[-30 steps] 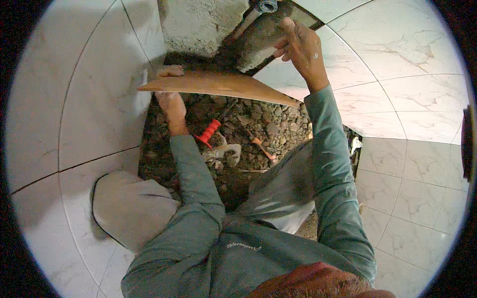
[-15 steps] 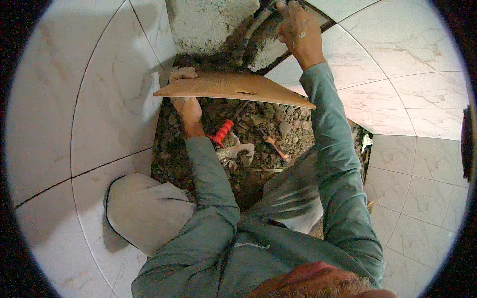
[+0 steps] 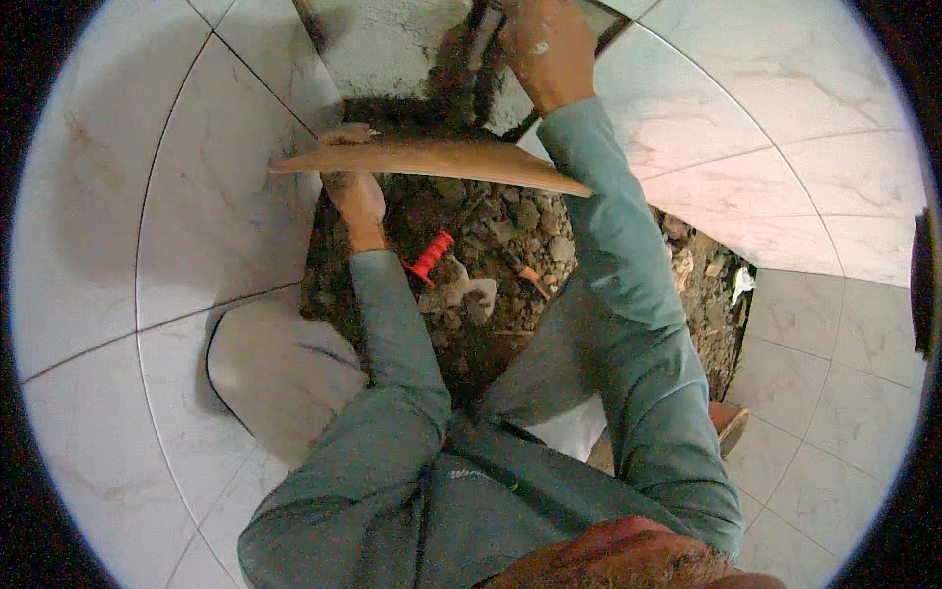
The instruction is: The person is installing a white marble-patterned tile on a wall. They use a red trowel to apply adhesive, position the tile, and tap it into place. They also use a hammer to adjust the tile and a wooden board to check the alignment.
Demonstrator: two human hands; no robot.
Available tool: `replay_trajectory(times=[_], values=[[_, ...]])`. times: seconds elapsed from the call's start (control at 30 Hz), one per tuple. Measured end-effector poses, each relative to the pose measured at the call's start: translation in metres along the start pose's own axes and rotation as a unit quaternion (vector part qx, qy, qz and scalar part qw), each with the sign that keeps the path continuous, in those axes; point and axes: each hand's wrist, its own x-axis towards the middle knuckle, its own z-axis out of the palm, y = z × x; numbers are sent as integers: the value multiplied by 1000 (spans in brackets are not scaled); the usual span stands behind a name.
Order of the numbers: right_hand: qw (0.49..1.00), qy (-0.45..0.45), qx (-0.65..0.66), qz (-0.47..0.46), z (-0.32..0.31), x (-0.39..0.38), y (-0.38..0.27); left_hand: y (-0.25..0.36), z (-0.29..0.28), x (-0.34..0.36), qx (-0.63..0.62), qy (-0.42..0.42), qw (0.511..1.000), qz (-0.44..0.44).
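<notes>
My left hand [image 3: 355, 201] is closed round the left part of a thin tile [image 3: 442, 162] with a brown face, its fingers on the far side and its wrist on the near side. The tile is seen almost edge-on, and its right end meets my right sleeve. My right hand [image 3: 551, 49] is at the top of the view against the rough bare patch of wall [image 3: 392, 54]. Its fingers are curled by a dark, narrow thing, and what they hold is hidden. Below the tile, a red-handled chisel [image 3: 430, 259] lies on the rubble.
Broken rubble [image 3: 471, 324] fills the gap between my legs. An orange-handled tool [image 3: 530, 277] and a pale crumpled piece [image 3: 476, 294] lie on it. Marbled wall tiles [image 3: 226, 177] stand on the left. Grey tiles [image 3: 785, 314] and a white scrap [image 3: 743, 285] are at the right.
The tile has shifted left and slightly up in the view and now appears more edge-on. My right hand has moved left and slightly up. The whole view has also shifted.
</notes>
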Motion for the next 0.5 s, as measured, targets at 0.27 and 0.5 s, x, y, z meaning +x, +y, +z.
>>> replay_trajectory(times=[0.27, 0.5], values=[[985, -52, 160, -23, 7, -3, 52, 4, -9, 8, 254, -97, 952, 143], [856, -387, 340, 51, -103, -61, 8, 16, 25, -20, 229, -75, 967, 87]])
